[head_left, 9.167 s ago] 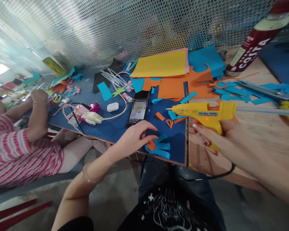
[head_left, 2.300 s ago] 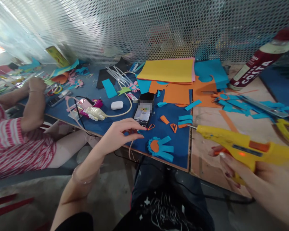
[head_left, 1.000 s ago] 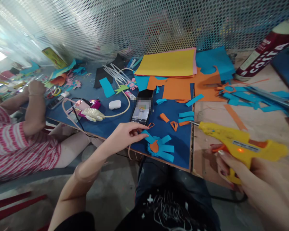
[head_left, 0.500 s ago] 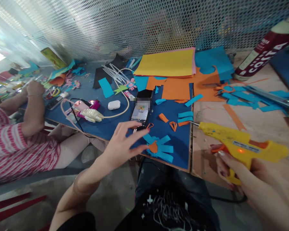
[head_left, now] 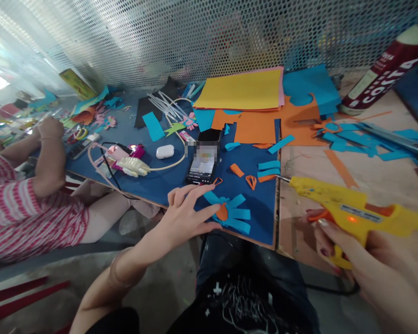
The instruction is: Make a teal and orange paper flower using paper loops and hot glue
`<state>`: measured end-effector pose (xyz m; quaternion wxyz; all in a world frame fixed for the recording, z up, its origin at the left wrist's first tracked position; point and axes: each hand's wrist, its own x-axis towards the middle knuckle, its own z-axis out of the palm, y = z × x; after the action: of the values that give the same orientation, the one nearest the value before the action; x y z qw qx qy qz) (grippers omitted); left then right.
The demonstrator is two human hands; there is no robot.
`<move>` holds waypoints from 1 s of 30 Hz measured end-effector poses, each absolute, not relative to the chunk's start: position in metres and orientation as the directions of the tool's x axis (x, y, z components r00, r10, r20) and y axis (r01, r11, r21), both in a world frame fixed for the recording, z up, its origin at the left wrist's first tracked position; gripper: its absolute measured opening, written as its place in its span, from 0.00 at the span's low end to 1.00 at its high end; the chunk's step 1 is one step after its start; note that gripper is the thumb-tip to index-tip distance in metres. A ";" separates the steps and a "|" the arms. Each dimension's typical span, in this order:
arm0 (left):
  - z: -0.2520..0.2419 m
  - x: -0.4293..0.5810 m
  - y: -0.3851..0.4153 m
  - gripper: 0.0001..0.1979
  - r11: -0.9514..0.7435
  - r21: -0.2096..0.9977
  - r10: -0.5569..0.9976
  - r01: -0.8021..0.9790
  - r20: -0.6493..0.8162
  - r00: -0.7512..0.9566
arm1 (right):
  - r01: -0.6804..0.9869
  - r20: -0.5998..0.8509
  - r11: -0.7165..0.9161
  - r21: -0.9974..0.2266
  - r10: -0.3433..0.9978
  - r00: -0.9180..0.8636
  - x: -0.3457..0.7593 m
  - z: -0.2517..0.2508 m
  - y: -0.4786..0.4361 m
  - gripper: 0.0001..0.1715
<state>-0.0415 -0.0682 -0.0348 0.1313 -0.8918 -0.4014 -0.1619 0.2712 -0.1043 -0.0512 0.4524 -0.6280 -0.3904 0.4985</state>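
My right hand (head_left: pixel 348 250) is wrapped round the handle of a yellow hot glue gun (head_left: pixel 330 195), whose indicator glows orange and whose nozzle points left toward small paper strips. On the blue mat lies a blue paper flower (head_left: pixel 238 213) with an orange centre. My left hand (head_left: pixel 186 213) reaches over the flower's left side with its fingers apart, thumb and a finger at its edge; whether they press on it I cannot tell. A small orange paper loop (head_left: pixel 251 182) and a folded orange strip (head_left: pixel 236 170) lie above the flower. Just beyond my left fingers rests a phone (head_left: pixel 202 164).
Yellow paper sheets (head_left: pixel 240 90) and cut orange paper (head_left: pixel 256 129) lie at the back. Scissors (head_left: pixel 393 137) rest on blue scraps at right, near a maroon can (head_left: pixel 383 69). A white earbud case (head_left: pixel 165 151) sits left of the phone. Another person's arm (head_left: pixel 50 153) is at far left.
My left hand has drawn back from the phone's lower edge and come down to the paper flower's left side. The glue gun has shifted slightly right in view.
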 end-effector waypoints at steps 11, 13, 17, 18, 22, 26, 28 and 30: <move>-0.036 -0.046 -0.060 0.16 -0.651 0.086 0.744 0.754 0.266 0.613 | 0.046 -0.269 -0.285 -0.957 0.938 0.217 0.276 -0.059 -0.106 0.21; -0.034 -0.046 -0.060 0.16 -0.659 0.081 0.735 0.748 0.285 0.616 | 0.037 -0.263 -0.277 -0.960 0.942 0.210 0.275 -0.057 -0.106 0.21; -0.033 -0.047 -0.061 0.19 -0.673 0.078 0.712 0.735 0.336 0.617 | 0.022 -0.265 -0.275 -0.961 0.942 0.204 0.271 -0.052 -0.105 0.21; -0.033 -0.048 -0.061 0.20 -0.677 0.073 0.706 0.732 0.346 0.618 | 0.019 -0.265 -0.275 -0.961 0.941 0.209 0.270 -0.051 -0.104 0.21; -0.037 -0.046 -0.061 0.18 -0.687 0.047 0.691 0.725 0.353 0.631 | 0.011 -0.276 -0.285 -0.958 0.937 0.212 0.270 -0.051 -0.104 0.20; -0.037 -0.043 -0.062 0.15 -0.675 0.022 0.705 0.738 0.314 0.635 | 0.044 -0.247 -0.262 -0.964 0.945 0.215 0.273 -0.056 -0.105 0.20; -0.036 -0.042 -0.062 0.16 -0.669 0.030 0.718 0.743 0.287 0.635 | 0.054 -0.251 -0.269 -0.962 0.942 0.223 0.275 -0.058 -0.105 0.20; -0.034 -0.042 -0.063 0.17 -0.673 0.054 0.716 0.738 0.297 0.631 | 0.052 -0.257 -0.275 -0.960 0.941 0.221 0.275 -0.059 -0.105 0.20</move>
<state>-0.0423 -0.0629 -0.0344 0.0363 -0.9025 -0.4029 -0.1481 0.2754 -0.1050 -0.0593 0.4574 -0.6335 -0.3918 0.4857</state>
